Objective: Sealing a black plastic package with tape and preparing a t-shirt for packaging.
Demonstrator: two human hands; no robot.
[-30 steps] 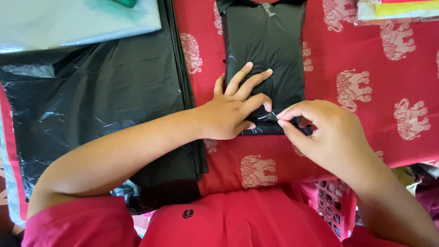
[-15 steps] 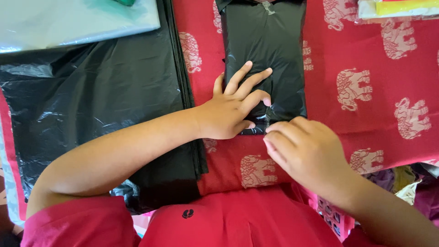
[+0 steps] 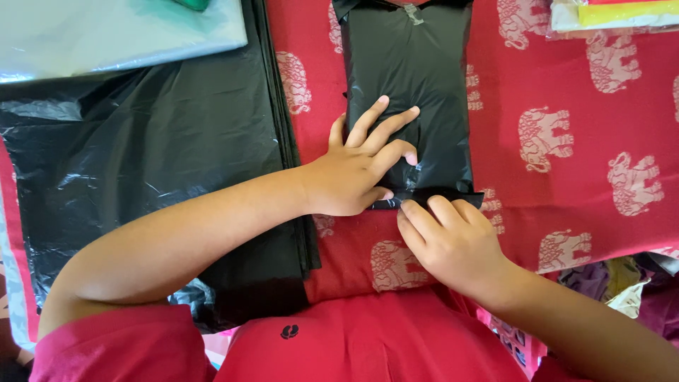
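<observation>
A flat black plastic parcel (image 3: 410, 78), shaped like a long rectangle, lies on a red cloth with pale elephant shapes (image 3: 566, 106). It sits at about 12 o'clock from the person, right in front of the chest. A small bit of clear tape shines at its far end.

The left hand (image 3: 357, 173) lies flat on the near half of the parcel. Its fingers (image 3: 385, 127) are spread wide and press down. It grips nothing. It looks like it pins the parcel so the plastic stays flat and does not slide.

The right hand (image 3: 449, 240) is at the near edge of the parcel, at about 5 o'clock from the left hand. Its fingertips (image 3: 431, 206) curl onto the folded black edge there and push on it. Nothing is held inside this hand. It seems to press the fold down so it stays closed.

At 9 o'clock lies a big stack of loose black plastic sheets (image 3: 141, 163), close to the left arm. Past it, at about 10 o'clock, is a pale blue-white plastic sheet (image 3: 106, 35). Far off at 2 o'clock sits a pile of clear packets with a yellow strip (image 3: 615, 14). At 5 o'clock, low down, a pink basket with holes (image 3: 520, 339) peeks out under the right arm.
</observation>
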